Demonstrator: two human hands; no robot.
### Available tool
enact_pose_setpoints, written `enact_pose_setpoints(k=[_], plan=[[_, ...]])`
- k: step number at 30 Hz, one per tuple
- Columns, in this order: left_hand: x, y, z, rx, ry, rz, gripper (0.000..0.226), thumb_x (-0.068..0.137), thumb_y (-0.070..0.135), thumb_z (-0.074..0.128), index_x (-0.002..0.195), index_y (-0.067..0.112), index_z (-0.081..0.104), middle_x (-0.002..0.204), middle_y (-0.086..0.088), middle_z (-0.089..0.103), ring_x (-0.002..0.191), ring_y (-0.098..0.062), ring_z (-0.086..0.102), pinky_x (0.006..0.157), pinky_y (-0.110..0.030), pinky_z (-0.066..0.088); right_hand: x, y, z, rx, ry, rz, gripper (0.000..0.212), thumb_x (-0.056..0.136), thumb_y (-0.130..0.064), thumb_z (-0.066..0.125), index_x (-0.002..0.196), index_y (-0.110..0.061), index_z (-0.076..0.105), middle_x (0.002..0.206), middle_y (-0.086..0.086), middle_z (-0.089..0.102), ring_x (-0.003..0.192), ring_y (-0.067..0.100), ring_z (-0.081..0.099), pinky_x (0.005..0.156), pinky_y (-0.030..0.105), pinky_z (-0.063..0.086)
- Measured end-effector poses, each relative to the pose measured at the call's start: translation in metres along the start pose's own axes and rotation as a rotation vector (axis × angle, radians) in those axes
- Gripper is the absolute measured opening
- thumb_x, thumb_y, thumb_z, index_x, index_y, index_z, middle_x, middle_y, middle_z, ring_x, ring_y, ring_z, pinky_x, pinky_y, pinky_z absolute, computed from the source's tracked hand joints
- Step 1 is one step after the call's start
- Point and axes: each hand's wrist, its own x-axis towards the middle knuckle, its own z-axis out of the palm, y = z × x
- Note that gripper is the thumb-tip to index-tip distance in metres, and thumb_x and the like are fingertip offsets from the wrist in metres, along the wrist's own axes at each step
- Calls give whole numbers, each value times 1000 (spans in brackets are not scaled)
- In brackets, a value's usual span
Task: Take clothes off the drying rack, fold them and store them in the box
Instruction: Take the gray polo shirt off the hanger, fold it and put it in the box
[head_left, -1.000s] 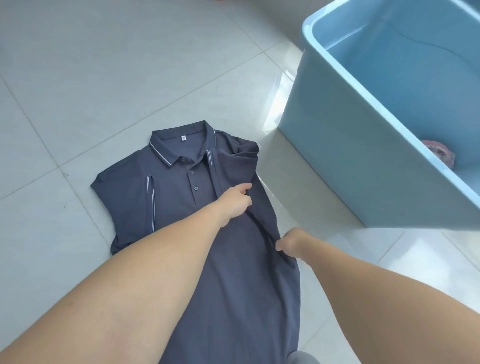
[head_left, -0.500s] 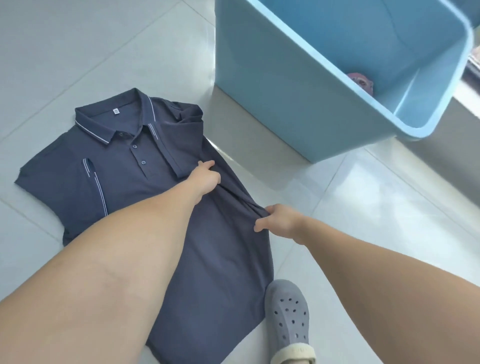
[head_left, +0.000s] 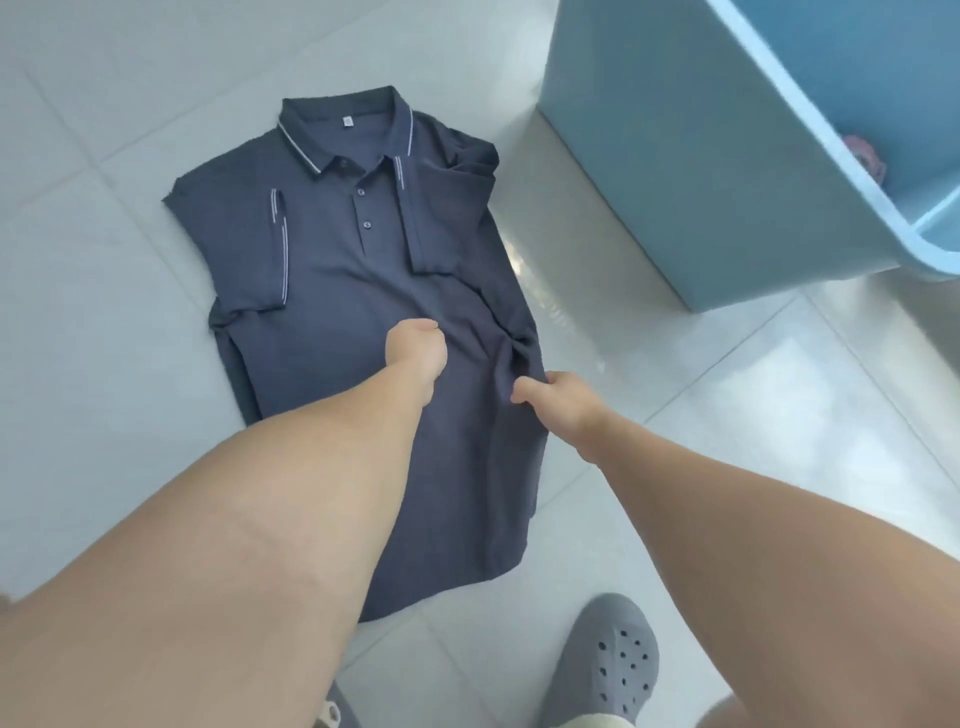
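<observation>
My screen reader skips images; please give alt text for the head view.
Both hands, left hand and right hand, grip a dark polo shirt lying on the tiled floor, sleeves folded in. A blue box stands to the right.

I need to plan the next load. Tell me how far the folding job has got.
Done: the polo shirt lies on the floor tiles, both sleeves folded in. In hand: the left hand is on its middle; the right hand pinches its side edge. Left: finishing the fold and storing it in the blue box, which already holds something pink.
</observation>
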Motion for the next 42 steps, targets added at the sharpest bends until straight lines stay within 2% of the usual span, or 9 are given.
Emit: enact_pose_setpoints(k=[2,3,4,7,13,21,31,35,42], plan=[[-9,-24,-8,-57,-7,-43,7,81,9,56,84,14,53,72,-3,50,66,-15,27,54,-32,8,-1,-7,9,-15,-44,-28,18,90,-29,55,96,-12,59,94,3,58,84,22,54,72,33,41],[-10,-35,-9,-72,43,-35,34,82,9,55,108,-13,54,91,12,43,64,-25,52,107,-60,37,1,-9,12,-51,-51,-43,9,91,-22,52,93,-14,55,92,2,53,82,22,48,69,32,38],[-13,-44,-15,-38,102,-14,34,88,10,54,116,3,71,120,-29,57,98,-28,68,87,-40,57,4,-11,15,-106,-60,-66,6,91,-16,50,93,-13,55,92,2,55,83,23,49,68,31,39],[-21,-73,-36,-5,306,21,38,97,10,46,128,20,65,122,4,64,97,-25,62,77,-30,49,11,-5,23,-353,-68,-73,22,93,-16,50,108,-9,63,104,5,66,96,28,62,81,35,53],[-39,-132,-97,-77,660,-246,55,98,12,53,150,15,36,152,-7,37,125,-35,51,101,-39,45,16,-6,42,-401,-26,74,24,103,-29,52,116,-9,55,120,11,61,98,33,58,97,43,54],[-43,-168,-130,140,443,-374,32,93,22,69,72,10,47,72,-5,53,65,-25,54,84,-33,52,29,-29,62,184,3,55,42,89,-17,59,130,-12,54,105,1,51,90,26,53,93,41,50],[-52,-126,-168,-40,340,-311,84,81,72,59,137,10,57,136,-7,63,122,-36,60,105,-44,48,45,-34,47,175,264,40,54,104,-39,48,155,-23,45,147,2,54,128,35,55,111,49,48],[-59,-111,-190,32,27,-460,56,75,45,64,121,14,69,106,-10,80,100,-32,75,95,-44,58,38,-50,43,409,239,140,36,88,-35,48,120,-21,56,110,-2,52,87,27,51,74,36,43],[-67,-93,-209,223,-109,-569,36,96,34,67,124,12,68,110,-12,79,107,-32,73,103,-52,53,47,-55,42,426,289,27,6,99,-11,54,96,-17,54,92,5,53,74,26,50,77,35,45]])
